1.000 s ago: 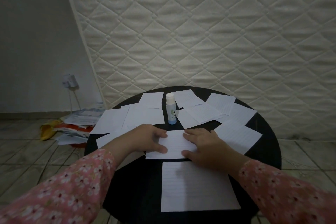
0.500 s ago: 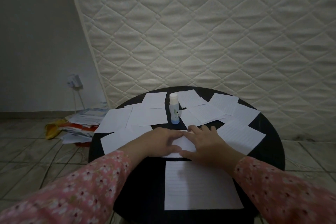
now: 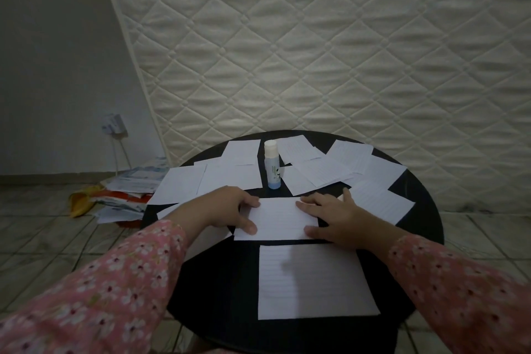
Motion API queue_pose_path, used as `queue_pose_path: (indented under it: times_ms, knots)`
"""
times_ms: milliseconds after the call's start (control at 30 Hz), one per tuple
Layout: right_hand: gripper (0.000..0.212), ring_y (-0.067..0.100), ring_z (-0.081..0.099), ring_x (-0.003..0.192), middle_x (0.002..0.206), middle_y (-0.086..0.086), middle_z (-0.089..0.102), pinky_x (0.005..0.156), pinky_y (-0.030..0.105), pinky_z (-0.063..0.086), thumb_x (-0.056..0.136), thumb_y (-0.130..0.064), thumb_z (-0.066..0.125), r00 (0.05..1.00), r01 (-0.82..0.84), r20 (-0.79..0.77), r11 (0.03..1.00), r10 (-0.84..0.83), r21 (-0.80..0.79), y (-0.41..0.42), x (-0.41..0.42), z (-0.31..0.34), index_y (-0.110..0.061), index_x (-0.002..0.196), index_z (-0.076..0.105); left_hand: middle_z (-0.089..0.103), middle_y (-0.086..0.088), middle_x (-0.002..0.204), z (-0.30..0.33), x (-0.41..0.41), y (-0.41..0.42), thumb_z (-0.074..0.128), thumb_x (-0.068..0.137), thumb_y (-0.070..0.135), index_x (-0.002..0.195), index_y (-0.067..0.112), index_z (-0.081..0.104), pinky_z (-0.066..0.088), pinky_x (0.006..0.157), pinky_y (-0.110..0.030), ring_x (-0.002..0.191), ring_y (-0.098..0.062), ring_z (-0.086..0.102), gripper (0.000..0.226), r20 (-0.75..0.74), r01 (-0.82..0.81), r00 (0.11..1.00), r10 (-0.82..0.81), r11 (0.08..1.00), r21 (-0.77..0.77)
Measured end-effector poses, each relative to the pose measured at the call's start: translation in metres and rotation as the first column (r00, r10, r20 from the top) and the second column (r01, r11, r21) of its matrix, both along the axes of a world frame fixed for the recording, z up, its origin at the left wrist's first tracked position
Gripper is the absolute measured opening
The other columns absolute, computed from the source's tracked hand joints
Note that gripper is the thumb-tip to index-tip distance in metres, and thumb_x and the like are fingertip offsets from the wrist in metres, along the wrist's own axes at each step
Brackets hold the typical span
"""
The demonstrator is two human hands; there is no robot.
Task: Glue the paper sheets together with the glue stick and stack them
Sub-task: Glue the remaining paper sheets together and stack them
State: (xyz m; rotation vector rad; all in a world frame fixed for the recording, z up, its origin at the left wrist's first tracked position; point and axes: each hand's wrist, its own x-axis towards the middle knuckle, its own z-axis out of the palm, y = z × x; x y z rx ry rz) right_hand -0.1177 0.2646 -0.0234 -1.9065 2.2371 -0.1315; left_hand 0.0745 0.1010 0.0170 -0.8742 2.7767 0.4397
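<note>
Head view looks down on a round black table (image 3: pixel 425 227) strewn with white lined paper. The left hand (image 3: pixel 227 208) rests on the left end of a small lined sheet (image 3: pixel 277 218) lying flat at the table's middle, thumb and fingertips laid on the paper, fingers loosely bent rather than clenched. The right hand (image 3: pixel 334 217) lies on the sheet's right end with its fingers spread out straight and flat, pressing it down. Both arms wear pink floral sleeves (image 3: pixel 120 276).

Just nearer than that sheet, apart from it by a thin strip of dark table, lies a larger lined sheet (image 3: pixel 313 282), untouched by either hand. The glue stick (image 3: pixel 271 164) stands upright with its white cap on, far of the hands and between two spreads of loose sheets (image 3: pixel 353 169) that overlap on the table's far left and far right.

Behind the table leans a quilted white mattress (image 3: pixel 316 52). On the tiled floor to the left sits a pile of papers and packets (image 3: pixel 123 195), below a wall plug (image 3: pixel 113 125).
</note>
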Motion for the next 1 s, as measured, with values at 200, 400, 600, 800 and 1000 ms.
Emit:
queue_pose_path:
  times_ms: [200, 400, 600, 800, 1000]
  knots:
    - [0.061, 0.011, 0.036, 0.129, 0.132, -0.006, 0.041, 0.114, 0.06, 0.0, 0.094, -0.062, 0.034, 0.995, 0.096, -0.031, 0.991, -0.099, -0.091, -0.011, 0.019, 0.0, -0.022, 0.14, 0.041, 0.048, 0.011, 0.143, -0.018, -0.018, 0.026, 0.067, 0.073, 0.064, 0.133, 0.032, 0.054, 0.036, 0.108, -0.032, 0.131, -0.012, 0.043, 0.069, -0.241, -0.07, 0.97, 0.037, 0.989, -0.129]
    - [0.061, 0.008, 0.032, 0.133, 0.138, -0.009, 0.036, 0.113, 0.06, -0.011, 0.093, -0.057, 0.04, 0.994, 0.048, -0.096, 0.997, -0.053, -0.055, -0.01, 0.008, 0.0, -0.026, 0.145, 0.034, 0.04, 0.018, 0.148, -0.019, -0.012, 0.014, 0.076, 0.07, 0.055, 0.137, 0.031, 0.05, 0.029, 0.111, -0.027, 0.134, -0.009, 0.039, 0.076, -0.142, -0.009, 0.99, 0.011, 1.0, 0.017]
    - [0.047, 0.0, 0.028, 0.136, 0.148, -0.016, 0.032, 0.112, 0.058, -0.016, 0.101, -0.036, 0.036, 1.0, 0.001, 0.01, 0.996, 0.0, -0.091, -0.001, -0.009, -0.005, -0.029, 0.148, 0.032, 0.045, 0.023, 0.141, -0.007, 0.012, -0.005, 0.078, 0.076, 0.036, 0.129, 0.029, 0.059, 0.026, 0.094, -0.011, 0.118, 0.005, 0.042, 0.058, -0.141, 0.022, 0.99, -0.011, 0.997, 0.079]
    - [0.059, 0.003, 0.022, 0.14, 0.152, -0.016, 0.022, 0.11, 0.058, -0.021, 0.098, -0.045, 0.04, 0.995, -0.056, -0.084, 0.998, 0.055, -0.001, -0.001, -0.014, -0.004, -0.032, 0.152, 0.019, 0.043, 0.025, 0.142, -0.002, 0.014, -0.011, 0.08, 0.073, 0.037, 0.13, 0.03, 0.058, 0.028, 0.104, -0.019, 0.128, -0.003, 0.043, 0.062, -0.07, 0.049, 0.996, -0.046, 0.998, 0.046]
    - [0.063, 0.007, 0.028, 0.137, 0.15, -0.015, 0.031, 0.117, 0.05, -0.008, 0.092, -0.055, 0.049, 0.999, 0.021, 0.049, 1.0, -0.021, 0.002, -0.006, -0.008, 0.008, -0.028, 0.147, 0.036, 0.055, 0.014, 0.132, -0.004, 0.015, -0.009, 0.084, 0.069, 0.033, 0.125, 0.029, 0.063, 0.033, 0.096, -0.016, 0.118, -0.005, 0.05, 0.06, -0.15, -0.009, 0.989, 0.019, 0.998, 0.063]
